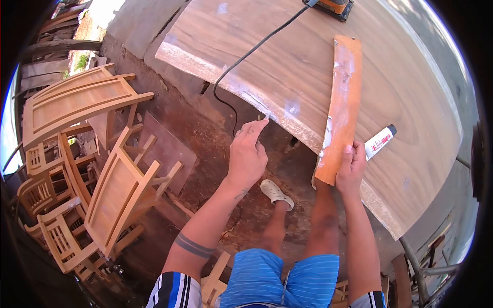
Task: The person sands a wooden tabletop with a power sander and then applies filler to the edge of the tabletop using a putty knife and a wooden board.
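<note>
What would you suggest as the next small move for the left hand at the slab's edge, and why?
Probably draw the thin tool pinched in the left hand a little way along the edge of the slab. Its tip sits right at that pale edge, where white smears show, and the right hand holds a board, also smeared white, close by.

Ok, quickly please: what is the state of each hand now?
Left hand: closed, pinching a small thin pale tool.
Right hand: closed around the end of the long orange wooden board.
</note>
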